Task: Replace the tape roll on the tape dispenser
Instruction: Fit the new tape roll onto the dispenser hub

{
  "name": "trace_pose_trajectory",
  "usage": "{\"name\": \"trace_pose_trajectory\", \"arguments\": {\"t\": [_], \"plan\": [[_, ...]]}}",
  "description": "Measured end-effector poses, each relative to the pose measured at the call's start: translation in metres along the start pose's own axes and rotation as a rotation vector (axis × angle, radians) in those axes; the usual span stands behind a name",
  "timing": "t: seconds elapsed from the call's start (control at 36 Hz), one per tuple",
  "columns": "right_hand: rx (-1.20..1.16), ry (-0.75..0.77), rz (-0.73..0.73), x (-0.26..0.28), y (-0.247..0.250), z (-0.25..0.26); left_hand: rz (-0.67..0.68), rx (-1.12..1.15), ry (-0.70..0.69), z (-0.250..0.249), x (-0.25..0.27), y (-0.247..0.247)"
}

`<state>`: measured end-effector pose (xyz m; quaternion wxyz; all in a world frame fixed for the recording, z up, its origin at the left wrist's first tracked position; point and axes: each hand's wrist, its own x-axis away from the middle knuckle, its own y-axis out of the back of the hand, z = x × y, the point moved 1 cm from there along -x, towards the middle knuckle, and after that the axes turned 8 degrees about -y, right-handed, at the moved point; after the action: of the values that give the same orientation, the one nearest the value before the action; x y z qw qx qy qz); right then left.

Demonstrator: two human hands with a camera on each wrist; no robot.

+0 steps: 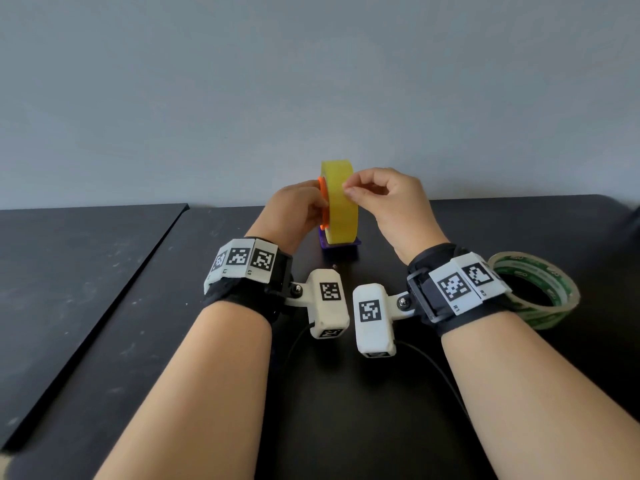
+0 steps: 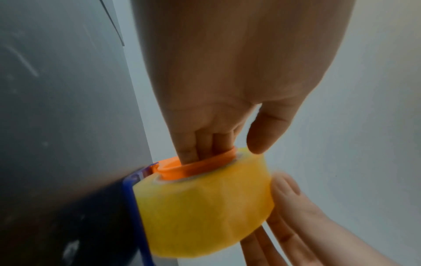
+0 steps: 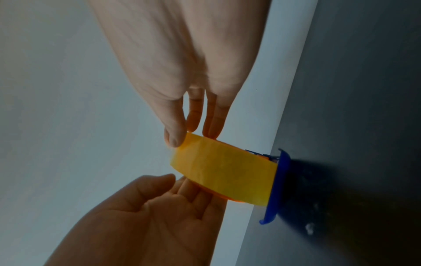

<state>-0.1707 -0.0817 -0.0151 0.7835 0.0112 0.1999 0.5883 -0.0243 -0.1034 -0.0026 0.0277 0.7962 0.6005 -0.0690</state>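
Note:
A yellow tape roll [image 1: 341, 206] [image 2: 205, 207] [image 3: 223, 171] stands upright on an orange hub [image 1: 323, 202] [image 2: 196, 167], which sits in a blue-purple dispenser base [image 1: 341, 244] [image 2: 136, 216] [image 3: 276, 189] on the black table. My left hand [image 1: 320, 199] [image 2: 216, 149] is on the roll's left side, its straight fingers reaching into the hub and the thumb lying by the roll's rim. My right hand [image 1: 348, 188] [image 3: 191, 136] pinches the roll's upper right edge between thumb and fingers.
A green-printed tape roll [image 1: 540, 292] lies flat on the table [image 1: 381, 410] behind my right wrist. A black panel [image 1: 69, 265] covers the table's left part. A grey wall [image 1: 311, 81] rises just behind the dispenser.

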Motion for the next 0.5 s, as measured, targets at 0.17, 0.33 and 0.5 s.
{"name": "trace_pose_trajectory", "arguments": {"t": [0.17, 0.33, 0.5], "plan": [[0.072, 0.007, -0.004, 0.017, 0.001, 0.011, 0.121, -0.062, -0.005, -0.003, 0.025, 0.003], [0.174, 0.034, 0.002, 0.035, 0.005, 0.021, 0.184, -0.085, -0.035, 0.0, 0.044, 0.008], [0.23, 0.098, -0.004, 0.052, 0.005, 0.031, 0.202, -0.111, -0.024, -0.003, 0.061, 0.01]]}}
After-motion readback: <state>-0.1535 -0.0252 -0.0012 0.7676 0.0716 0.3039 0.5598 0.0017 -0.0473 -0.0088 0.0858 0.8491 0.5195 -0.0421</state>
